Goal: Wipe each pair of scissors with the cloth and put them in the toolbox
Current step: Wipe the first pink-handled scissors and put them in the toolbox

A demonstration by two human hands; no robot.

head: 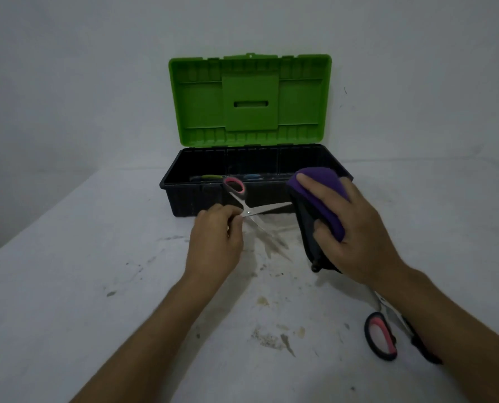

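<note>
My left hand (217, 237) grips a pair of scissors (249, 210) near the pivot, its blades spread apart and one pink-and-black handle loop raised toward the toolbox. My right hand (356, 225) holds a purple cloth (321, 196) folded over the tip of the upper blade. The black toolbox (184, 196) stands open just behind, its green lid (251, 97) upright. Green-handled and blue-handled scissors lie inside it. A second pink-handled pair of scissors (380, 338) lies on the table at the lower right, partly hidden under my right forearm.
The white table (97, 286) is stained with dark smudges in front of the toolbox. A pale wall rises directly behind the box. The table's left edge runs diagonally at the far left.
</note>
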